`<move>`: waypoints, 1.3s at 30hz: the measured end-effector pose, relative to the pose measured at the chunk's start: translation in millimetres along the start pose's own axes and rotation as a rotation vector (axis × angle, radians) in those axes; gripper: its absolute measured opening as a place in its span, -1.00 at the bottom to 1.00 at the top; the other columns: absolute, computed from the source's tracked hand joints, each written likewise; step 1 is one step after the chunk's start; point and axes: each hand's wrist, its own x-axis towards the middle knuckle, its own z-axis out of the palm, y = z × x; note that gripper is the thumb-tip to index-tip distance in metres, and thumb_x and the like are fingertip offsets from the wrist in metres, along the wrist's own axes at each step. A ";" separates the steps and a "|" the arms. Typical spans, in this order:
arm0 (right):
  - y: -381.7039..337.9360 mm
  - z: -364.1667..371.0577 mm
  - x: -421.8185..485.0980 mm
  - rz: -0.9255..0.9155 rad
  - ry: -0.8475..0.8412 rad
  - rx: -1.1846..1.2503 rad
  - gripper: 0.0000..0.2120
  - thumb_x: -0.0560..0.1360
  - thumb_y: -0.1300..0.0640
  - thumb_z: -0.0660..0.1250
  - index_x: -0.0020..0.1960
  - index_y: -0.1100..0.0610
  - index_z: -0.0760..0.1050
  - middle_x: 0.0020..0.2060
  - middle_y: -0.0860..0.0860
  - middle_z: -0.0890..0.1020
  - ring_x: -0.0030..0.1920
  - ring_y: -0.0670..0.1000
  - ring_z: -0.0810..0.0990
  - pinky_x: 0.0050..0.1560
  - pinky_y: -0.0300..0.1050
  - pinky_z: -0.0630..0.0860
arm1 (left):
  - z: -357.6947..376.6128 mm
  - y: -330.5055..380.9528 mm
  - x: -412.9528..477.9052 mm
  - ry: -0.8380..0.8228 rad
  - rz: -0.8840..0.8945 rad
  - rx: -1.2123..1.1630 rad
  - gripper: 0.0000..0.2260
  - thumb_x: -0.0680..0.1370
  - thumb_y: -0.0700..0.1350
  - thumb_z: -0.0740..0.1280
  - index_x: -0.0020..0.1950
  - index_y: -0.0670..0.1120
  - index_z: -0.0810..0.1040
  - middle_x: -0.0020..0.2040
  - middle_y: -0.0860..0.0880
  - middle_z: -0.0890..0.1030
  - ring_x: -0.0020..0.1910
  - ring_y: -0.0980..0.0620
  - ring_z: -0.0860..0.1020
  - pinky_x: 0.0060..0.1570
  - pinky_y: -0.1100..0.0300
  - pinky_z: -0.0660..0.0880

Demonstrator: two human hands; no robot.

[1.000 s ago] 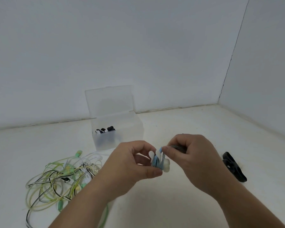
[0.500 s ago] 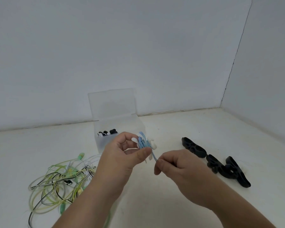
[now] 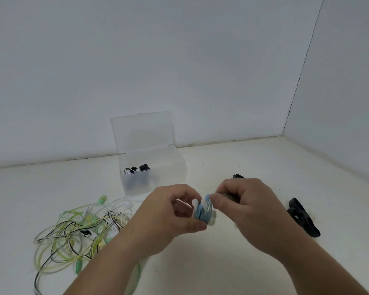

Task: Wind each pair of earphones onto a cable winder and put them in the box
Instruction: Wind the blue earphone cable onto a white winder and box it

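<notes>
While both hands meet above the surface (image 3: 222,265), we record one white cable winder (image 3: 212,220) held between them in the air, in front of the box. One blue earphone cable (image 3: 200,212) is wrapped round it in several turns. The left hand (image 3: 170,211) has its grip clenched on the winder, thumb below and fingers curled over the top. The right hand (image 3: 247,209) pinches the blue cable at the winder's upper edge between thumb and forefinger.

Behind the hands stands one clear box (image 3: 170,167), its lid (image 3: 143,133) open and upright. Black and white wound pieces (image 3: 136,168) lie inside; we cannot count them.

To the left lies one tangle of earphone cables (image 3: 73,231) in green, yellow, white and black-striped strands; the number of pairs cannot be told.

To the right, black winders (image 3: 303,220) lie on the surface. A further black piece (image 3: 238,176) shows just above the right hand's knuckles. Whether the right-hand group is one winder or two overlapping, we cannot tell.
</notes>
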 end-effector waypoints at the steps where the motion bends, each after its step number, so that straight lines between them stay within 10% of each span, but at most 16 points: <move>1: 1.1 0.5 1.1 0.000 0.027 -0.009 -0.69 0.54 0.05 0.37 -0.36 0.08 0.52 -0.56 -0.10 0.35 -0.50 -0.11 0.28 -0.44 -0.28 0.29 | 1.0 0.8 -0.8 -0.016 0.004 -0.022 -0.74 0.35 -0.37 0.57 -0.09 -0.08 0.65 -0.21 -0.18 0.70 -0.26 -0.04 0.64 -0.08 0.00 0.60; 10: 8.9 3.8 6.3 0.089 0.106 0.040 -0.60 0.56 -0.05 0.33 -0.29 0.23 0.51 -0.58 -0.10 0.28 -0.52 -0.11 0.22 -0.48 -0.31 0.22 | 2.3 4.7 -1.5 0.052 0.074 -0.329 -0.78 0.31 -0.31 0.56 -0.13 -0.08 0.66 -0.10 -0.14 0.71 -0.14 -0.17 0.70 -0.01 0.03 0.63; 19: 5.6 13.1 4.2 0.193 -0.180 0.145 -0.62 0.66 0.03 0.19 -0.25 0.11 0.58 -0.49 -0.01 0.39 -0.46 -0.02 0.31 -0.40 -0.15 0.28 | 8.3 0.6 3.8 0.270 0.025 -0.556 -0.57 0.29 -0.12 0.55 0.06 -0.28 0.55 -0.05 -0.27 0.69 -0.12 -0.17 0.69 -0.11 0.04 0.64; 26: -4.3 13.9 -2.2 0.079 -0.249 -0.008 -0.76 0.61 0.02 0.25 -0.15 0.01 0.62 -0.49 -0.06 0.49 -0.47 -0.10 0.40 -0.39 -0.22 0.37 | 2.9 -6.9 7.7 0.417 0.000 -0.322 -0.66 0.30 -0.18 0.56 0.00 -0.24 0.58 -0.23 -0.06 0.66 -0.25 -0.06 0.67 -0.11 0.05 0.65; 39: 0.4 4.8 0.5 -0.001 0.065 -0.142 -0.77 0.54 0.00 0.36 -0.29 0.00 0.54 -0.38 -0.26 0.53 -0.35 -0.19 0.47 -0.31 -0.36 0.38 | 5.4 -1.9 1.7 0.042 -0.003 -0.052 -0.80 0.38 -0.38 0.53 -0.10 -0.16 0.64 -0.23 -0.14 0.71 -0.30 0.01 0.67 -0.21 0.29 0.52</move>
